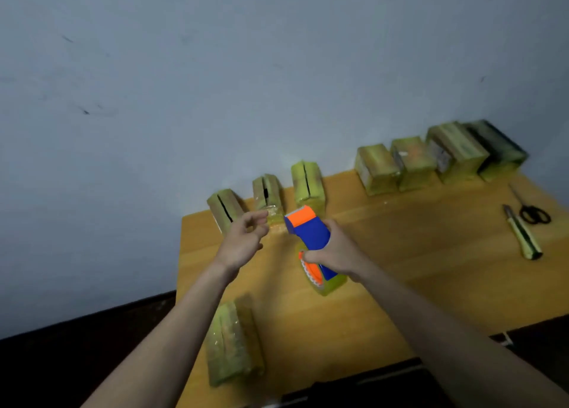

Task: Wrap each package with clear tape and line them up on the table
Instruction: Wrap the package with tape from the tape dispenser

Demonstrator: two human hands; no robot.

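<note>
Your right hand [334, 253] grips the blue-and-orange tape dispenser [309, 241] over the wooden table [415, 253], fingers wrapped round its handle; your left hand [243, 241] hovers just left of it, fingers loosely curled, holding nothing you can make out; beyond both hands, a row of seven packages [308, 186] lines the wall; one taped package [234, 340] lies nearer you, below your left wrist; a utility knife [522, 233] and scissors [534, 212] lie well right.
</note>
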